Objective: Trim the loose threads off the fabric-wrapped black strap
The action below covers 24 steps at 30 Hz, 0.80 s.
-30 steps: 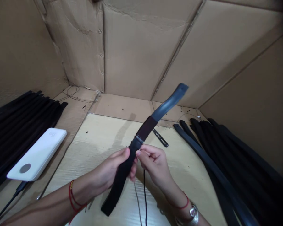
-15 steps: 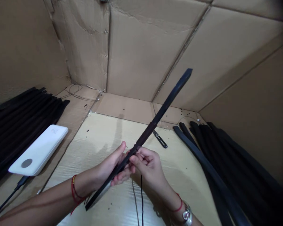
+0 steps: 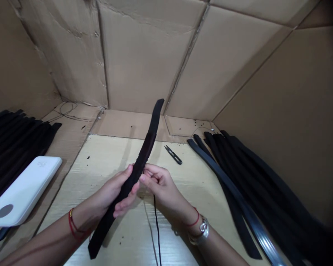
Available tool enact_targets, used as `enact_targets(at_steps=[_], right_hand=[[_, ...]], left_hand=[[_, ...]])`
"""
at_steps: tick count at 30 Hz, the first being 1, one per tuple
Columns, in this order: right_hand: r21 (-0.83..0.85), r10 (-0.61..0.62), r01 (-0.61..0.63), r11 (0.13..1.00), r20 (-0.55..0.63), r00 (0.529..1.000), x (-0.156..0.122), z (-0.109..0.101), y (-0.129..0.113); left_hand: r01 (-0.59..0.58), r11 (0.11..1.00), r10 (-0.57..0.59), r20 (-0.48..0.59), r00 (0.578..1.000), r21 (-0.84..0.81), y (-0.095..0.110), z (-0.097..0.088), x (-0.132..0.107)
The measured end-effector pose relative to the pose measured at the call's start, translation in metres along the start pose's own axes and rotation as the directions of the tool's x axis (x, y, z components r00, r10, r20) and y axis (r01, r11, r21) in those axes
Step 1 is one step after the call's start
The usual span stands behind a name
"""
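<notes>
A long, flat black strip [image 3: 141, 159] runs slantwise above the table, its far end bent slightly upward. A darker, rougher sleeve-like covering is around its middle stretch. My left hand [image 3: 107, 194] is closed around the lower part, thumb on one side and fingers on the other. At the strip's right edge my right hand [image 3: 166, 190] is pinched, thumb against fingertips. From below these fingers a thin black cord [image 3: 157, 225] hangs toward the near edge of the view. Whatever finer item may be between the fingertips is too small to make out.
Black thread snips [image 3: 173, 154] lie on the pale board [image 3: 199, 192]. Several black strips [image 3: 238, 173] are piled at right, and another black pile [image 3: 19, 136] is at left. A white power bank [image 3: 30, 188] with a cable lies left. Cardboard walls [image 3: 144, 55] enclose the back and sides.
The strip has turned so its broad face shows, and its far end has swung left. Both hands have shifted left in view, still at the strip. The snips are now fully uncovered.
</notes>
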State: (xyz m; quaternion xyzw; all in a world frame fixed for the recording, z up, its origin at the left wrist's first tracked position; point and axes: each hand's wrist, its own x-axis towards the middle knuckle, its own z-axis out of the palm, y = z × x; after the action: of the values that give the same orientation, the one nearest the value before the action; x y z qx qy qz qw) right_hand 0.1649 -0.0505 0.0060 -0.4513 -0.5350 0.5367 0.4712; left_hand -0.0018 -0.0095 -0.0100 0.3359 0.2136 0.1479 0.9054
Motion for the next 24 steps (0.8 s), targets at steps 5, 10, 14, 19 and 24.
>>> enact_targets(at_steps=[5,10,14,19,24], right_hand=[[0.132,-0.028,0.019,0.991,0.065,0.997,-0.004,0.004,0.001],[0.133,-0.033,0.04,0.99,-0.054,0.998,-0.001,0.005,0.009],[0.002,-0.075,0.076,0.997,-0.196,0.978,0.002,0.004,0.012],[-0.055,-0.038,0.03,0.998,-0.161,0.986,0.001,0.007,0.009],[-0.124,-0.07,0.056,0.991,-0.109,0.992,0.0,0.006,0.01]], left_hand=[[0.155,0.978,-0.098,0.35,0.932,-0.14,-0.006,-0.004,0.0],[0.003,0.98,0.016,-0.094,0.995,0.197,-0.004,0.011,0.004],[-0.148,0.905,0.262,-0.249,0.932,0.399,0.0,0.015,0.004],[-0.148,0.905,0.284,-0.308,0.908,0.398,0.004,0.016,0.003],[-0.139,0.971,0.194,-0.304,0.933,0.195,0.001,0.011,0.002]])
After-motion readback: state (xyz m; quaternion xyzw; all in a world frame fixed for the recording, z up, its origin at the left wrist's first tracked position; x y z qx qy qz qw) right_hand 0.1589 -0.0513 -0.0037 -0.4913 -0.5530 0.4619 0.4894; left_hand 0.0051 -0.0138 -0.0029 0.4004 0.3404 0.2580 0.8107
